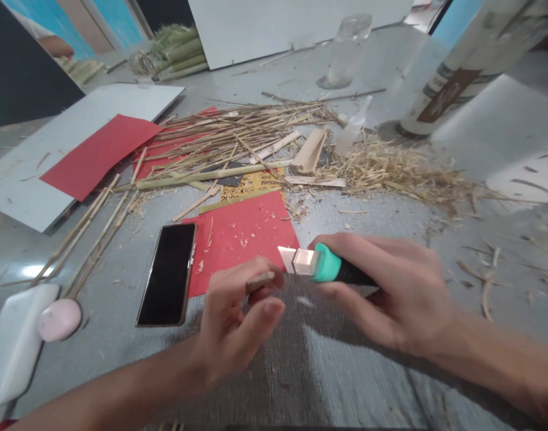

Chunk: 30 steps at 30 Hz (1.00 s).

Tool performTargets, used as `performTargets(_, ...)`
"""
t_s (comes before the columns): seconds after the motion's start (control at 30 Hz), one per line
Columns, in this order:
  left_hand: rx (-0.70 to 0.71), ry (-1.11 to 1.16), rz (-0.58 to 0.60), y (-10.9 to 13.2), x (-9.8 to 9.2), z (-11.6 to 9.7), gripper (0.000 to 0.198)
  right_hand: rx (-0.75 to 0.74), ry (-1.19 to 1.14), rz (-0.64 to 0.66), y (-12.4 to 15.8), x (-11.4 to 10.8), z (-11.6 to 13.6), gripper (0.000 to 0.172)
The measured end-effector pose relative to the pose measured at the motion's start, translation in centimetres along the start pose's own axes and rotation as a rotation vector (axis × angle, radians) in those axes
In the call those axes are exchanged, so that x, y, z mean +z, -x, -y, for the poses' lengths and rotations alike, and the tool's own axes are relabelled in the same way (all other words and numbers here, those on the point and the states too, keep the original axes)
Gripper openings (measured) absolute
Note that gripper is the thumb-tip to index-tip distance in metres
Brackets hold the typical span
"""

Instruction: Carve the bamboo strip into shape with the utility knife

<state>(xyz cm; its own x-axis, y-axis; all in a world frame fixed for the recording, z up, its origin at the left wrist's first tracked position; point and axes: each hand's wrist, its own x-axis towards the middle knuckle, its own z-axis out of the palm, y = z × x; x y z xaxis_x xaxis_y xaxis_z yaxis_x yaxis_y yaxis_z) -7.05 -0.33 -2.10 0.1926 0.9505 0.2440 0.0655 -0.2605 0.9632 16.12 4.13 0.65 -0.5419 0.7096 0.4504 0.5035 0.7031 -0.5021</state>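
My right hand [381, 281] is closed around a utility knife [326, 263] with a black handle and a teal collar. Its bare blade points left, toward my other hand. My left hand [238, 311] has its fingers curled around a short piece of straw stalk [260, 279]; the rest of that piece is hidden by the fingers. The blade tip is close to the left fingertips, and I cannot tell whether they touch. Under and behind the left hand lies a red sheet [247, 227] strewn with pale shavings.
A smartphone [167, 275] lies left of the red sheet. Behind are sandpaper [256, 182], long dry stalks [229, 137] and a heap of straw scraps [390, 170]. A small glue bottle [351, 133], a glass jar [346, 54] and a large bottle [453, 90] stand farther back.
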Motion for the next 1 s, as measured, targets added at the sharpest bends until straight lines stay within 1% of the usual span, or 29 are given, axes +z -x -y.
performTargets(0.13, 0.003, -0.041, -0.003, -0.29, 0.12, -0.21, 0.044, -0.06, -0.049, 0.036, 0.21, 0.18, -0.02, 0.018)
performTargets(0.23, 0.056, -0.048, -0.016, -0.44, 0.16, -0.13, 0.044, -0.086, -0.065, 0.075, 0.47, 0.35, -0.01, 0.023)
performTargets(0.33, 0.078, -0.042, -0.018, -0.59, 0.23, -0.14, 0.043, -0.104, -0.062, 0.075, 0.58, 0.42, 0.09, 0.024)
performTargets(0.6, 0.02, -0.036, -0.005, -0.68, 0.43, -0.34, 0.049, -0.09, -0.043, 0.091, 0.53, 0.38, 0.12, 0.023)
performTargets(0.73, 0.008, -0.016, 0.003, -0.59, 0.4, -0.3, 0.048, -0.096, -0.042, 0.081, 0.54, 0.38, 0.16, 0.023)
performTargets(0.87, -0.016, -0.056, 0.004, -0.63, 0.33, -0.35, 0.05, -0.094, -0.041, 0.081, 0.47, 0.44, 0.16, 0.023)
performTargets(1.0, -0.006, -0.057, 0.007, -0.63, 0.36, -0.29, 0.05, -0.094, -0.048, 0.084, 0.51, 0.47, 0.08, 0.025)
